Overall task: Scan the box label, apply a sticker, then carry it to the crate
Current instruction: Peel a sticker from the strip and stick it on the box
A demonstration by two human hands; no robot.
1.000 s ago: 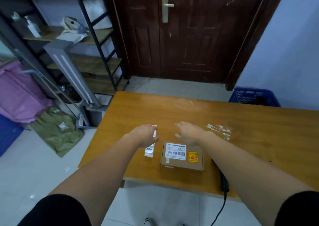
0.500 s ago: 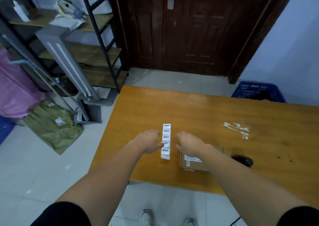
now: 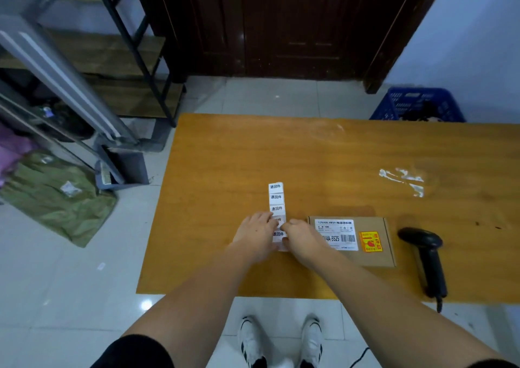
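Wooden table (image 3: 225, 171) w/ cardboard box (image 3: 374, 244) lying flat, label up, just right of both hands. Left hand (image 3: 254, 234) & right hand (image 3: 302, 237) pinch sticker strip (image 3: 276, 199) near edge. Barcode scanner (image 3: 425, 258) right; blue crate (image 3: 416, 104) far right on floor.

Two bare forearms, short black sleeves (image 3: 135, 353) ending at the elbows. White sneakers (image 3: 250, 342) with black trim sit at six o'clock. Left hand (image 3: 254, 234) and right hand (image 3: 302, 238) wear no gloves.

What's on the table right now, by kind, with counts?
Cardboard box: 1
Barcode scanner: 1
Sticker strip: 1, both hands on it: left hand, right hand
Total: 3
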